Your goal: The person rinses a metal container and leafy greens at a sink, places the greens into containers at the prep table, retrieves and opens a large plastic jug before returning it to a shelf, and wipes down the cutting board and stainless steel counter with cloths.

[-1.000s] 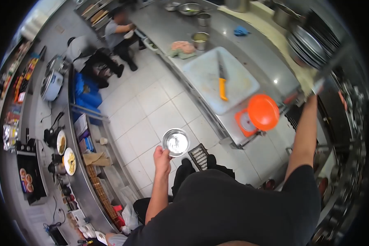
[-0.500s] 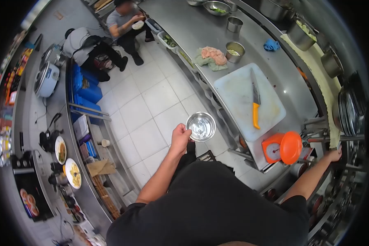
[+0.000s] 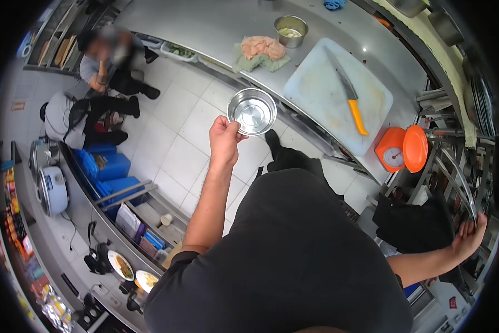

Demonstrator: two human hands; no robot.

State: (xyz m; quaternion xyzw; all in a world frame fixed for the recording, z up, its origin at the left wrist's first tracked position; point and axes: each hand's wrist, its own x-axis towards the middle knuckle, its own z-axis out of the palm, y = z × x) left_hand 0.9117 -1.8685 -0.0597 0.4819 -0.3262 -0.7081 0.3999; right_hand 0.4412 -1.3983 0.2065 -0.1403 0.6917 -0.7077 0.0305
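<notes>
The right hand (image 3: pixel 469 240) had moved away from the end of the pale strip (image 3: pixel 470 137) to the lower end of a curved metal bar (image 3: pixel 472 205); whether its fingers had closed on the bar or were only beside it, I could not tell. The left hand (image 3: pixel 225 140) had kept the metal bowl (image 3: pixel 251 110), its fingers pinched on the rim. The bowl hung over the floor (image 3: pixel 174 155), near the surface (image 3: pixel 216 28). That apparently left just 1 hand supporting it while the other reached aside.
</notes>
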